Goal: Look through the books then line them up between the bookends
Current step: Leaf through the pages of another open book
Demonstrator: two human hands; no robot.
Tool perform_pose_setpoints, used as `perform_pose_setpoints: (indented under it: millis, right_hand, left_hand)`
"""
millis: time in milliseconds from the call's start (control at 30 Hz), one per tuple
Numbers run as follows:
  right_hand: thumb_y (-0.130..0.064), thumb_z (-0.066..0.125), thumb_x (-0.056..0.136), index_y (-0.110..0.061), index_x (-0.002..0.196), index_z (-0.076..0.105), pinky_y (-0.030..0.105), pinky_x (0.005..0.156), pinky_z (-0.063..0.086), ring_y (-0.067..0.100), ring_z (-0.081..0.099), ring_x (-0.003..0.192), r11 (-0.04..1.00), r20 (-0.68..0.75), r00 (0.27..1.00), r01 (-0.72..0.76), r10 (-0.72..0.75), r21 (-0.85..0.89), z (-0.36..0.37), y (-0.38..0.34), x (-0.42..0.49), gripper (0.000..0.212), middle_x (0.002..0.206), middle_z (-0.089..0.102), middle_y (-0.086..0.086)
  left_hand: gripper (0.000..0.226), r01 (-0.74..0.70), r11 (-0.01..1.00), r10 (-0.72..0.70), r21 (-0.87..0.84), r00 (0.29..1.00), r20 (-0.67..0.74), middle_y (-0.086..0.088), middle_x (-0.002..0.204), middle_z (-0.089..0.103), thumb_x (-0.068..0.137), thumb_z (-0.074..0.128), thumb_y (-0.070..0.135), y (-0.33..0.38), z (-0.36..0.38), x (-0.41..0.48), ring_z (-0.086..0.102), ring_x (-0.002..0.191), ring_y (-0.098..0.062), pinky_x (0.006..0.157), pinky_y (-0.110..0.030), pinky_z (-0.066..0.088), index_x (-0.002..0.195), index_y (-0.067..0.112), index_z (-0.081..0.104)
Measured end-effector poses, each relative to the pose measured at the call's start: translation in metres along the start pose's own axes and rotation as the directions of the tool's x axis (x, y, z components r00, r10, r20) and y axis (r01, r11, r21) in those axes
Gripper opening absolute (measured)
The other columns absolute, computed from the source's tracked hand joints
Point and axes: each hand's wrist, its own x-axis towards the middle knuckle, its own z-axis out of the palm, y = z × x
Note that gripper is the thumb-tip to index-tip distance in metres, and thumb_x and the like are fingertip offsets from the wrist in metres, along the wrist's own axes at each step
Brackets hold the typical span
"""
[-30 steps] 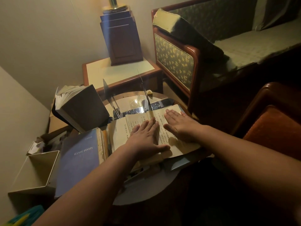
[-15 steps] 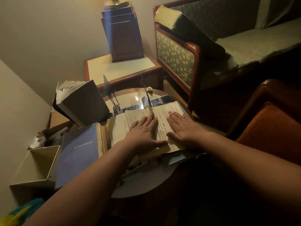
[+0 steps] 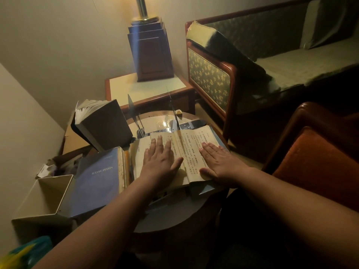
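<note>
Spine of the open book runs straight toward the bookends at the far edge of the table; left hand and right hand lie flat, fingers straight, one on each page.

An open book lies on the desk. Behind it stand the left bookend and right bookend, apart. A standing book is left of them. Before it lies a flat book, with a box farther left.
</note>
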Motion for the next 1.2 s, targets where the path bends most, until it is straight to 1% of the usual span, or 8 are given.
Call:
perform_pose_setpoints:
  millis: [200, 367, 467, 533, 700, 867, 1000, 1200]
  right_hand:
    - [-0.075, 0.011, 0.094, -0.021, 0.159, -0.013, 0.036, 0.119, -0.012, 0.017, -0.018, 0.152, 1.0, 0.002, 1.0, -0.003, 0.003, 0.0, -0.001, -0.001, -0.001, 0.088, 0.166, -0.019, 0.002]
    - [-0.075, 0.011, 0.094, -0.021, 0.158, -0.014, 0.037, 0.121, -0.01, 0.017, -0.018, 0.152, 1.0, 0.004, 1.0, -0.004, 0.004, -0.003, -0.001, -0.001, -0.002, 0.087, 0.166, -0.02, 0.002]
    - [-0.077, 0.011, 0.093, -0.021, 0.158, -0.013, 0.038, 0.122, -0.01, 0.018, -0.018, 0.152, 1.0, 0.021, 1.0, -0.009, 0.009, 0.0, -0.003, -0.002, -0.001, 0.089, 0.166, -0.02, 0.002]
    - [-0.076, 0.013, 0.093, -0.021, 0.159, -0.012, 0.04, 0.123, -0.009, 0.019, -0.017, 0.152, 1.0, 0.042, 0.999, -0.011, 0.011, 0.006, -0.006, -0.002, 0.0, 0.09, 0.166, -0.019, 0.003]
    - [-0.073, 0.035, 0.092, -0.021, 0.161, 0.002, 0.042, 0.124, 0.002, 0.021, -0.002, 0.155, 0.998, 0.069, 0.997, -0.025, 0.02, 0.063, -0.028, -0.01, -0.002, 0.092, 0.169, -0.003, 0.003]
    - [-0.055, 0.059, 0.094, -0.022, 0.142, 0.051, 0.034, 0.1, 0.046, 0.017, 0.053, 0.126, 0.974, -0.178, 0.984, 0.044, -0.004, 0.222, -0.057, -0.023, -0.01, 0.059, 0.143, 0.053, -0.002]
    - [-0.051, 0.06, 0.095, -0.017, 0.125, 0.063, 0.024, 0.08, 0.052, 0.013, 0.062, 0.107, 0.885, -0.377, 0.926, 0.165, 0.014, 0.436, -0.069, -0.043, -0.003, 0.046, 0.124, 0.066, 0.001]
    - [-0.042, 0.074, 0.088, -0.013, 0.117, 0.063, 0.027, 0.073, 0.057, 0.011, 0.065, 0.085, 0.785, -0.367, 0.923, 0.145, 0.111, 0.602, -0.072, -0.071, 0.014, 0.042, 0.101, 0.068, 0.001]
  left_hand:
    - [0.086, 0.082, 0.993, -0.082, -0.079, 0.997, -0.003, -0.007, 0.162, -0.017, 0.095, 0.033, 0.063, -0.017, 0.002, -0.015, -0.015, 0.149, -0.025, 0.122, -0.048, 0.0, 0.155, 0.021, -0.01]
    - [0.076, -0.003, 0.984, -0.029, -0.177, 0.984, -0.177, -0.006, 0.16, 0.024, 0.095, 0.049, 0.051, -0.021, -0.001, -0.025, 0.02, 0.148, -0.023, 0.12, -0.043, 0.019, 0.153, 0.014, 0.018]
    - [0.049, -0.076, 0.925, -0.024, -0.371, 0.965, -0.26, 0.002, 0.132, 0.055, 0.097, 0.051, 0.036, -0.018, -0.011, -0.033, 0.053, 0.123, -0.014, 0.096, -0.022, 0.043, 0.142, 0.023, 0.038]
    - [0.036, -0.069, 0.819, -0.089, -0.57, 0.965, -0.245, 0.009, 0.119, 0.059, 0.1, 0.047, 0.028, -0.016, -0.02, -0.036, 0.063, 0.102, -0.003, 0.074, -0.014, 0.053, 0.136, 0.027, 0.043]
    - [0.034, -0.081, 0.789, -0.129, -0.609, 0.947, -0.293, 0.005, 0.122, 0.063, 0.098, 0.054, 0.017, -0.018, -0.037, -0.032, 0.059, 0.096, 0.001, 0.067, -0.008, 0.051, 0.132, 0.014, 0.057]
    - [0.029, -0.141, 0.822, -0.069, -0.552, 0.937, -0.343, 0.009, 0.118, 0.068, 0.091, 0.066, 0.031, -0.021, -0.044, -0.022, 0.06, 0.105, -0.006, 0.085, -0.027, 0.053, 0.118, 0.024, 0.068]
    - [0.026, -0.18, 0.831, -0.008, -0.527, 0.942, -0.335, 0.011, 0.116, 0.068, 0.089, 0.068, 0.035, -0.017, -0.048, -0.015, 0.062, 0.104, -0.006, 0.082, -0.033, 0.057, 0.113, 0.028, 0.068]
    - [0.023, -0.153, 0.867, 0.02, -0.474, 0.962, -0.274, 0.011, 0.115, 0.068, 0.088, 0.068, 0.026, -0.015, -0.049, -0.004, 0.063, 0.104, -0.007, 0.083, -0.04, 0.059, 0.108, 0.037, 0.068]
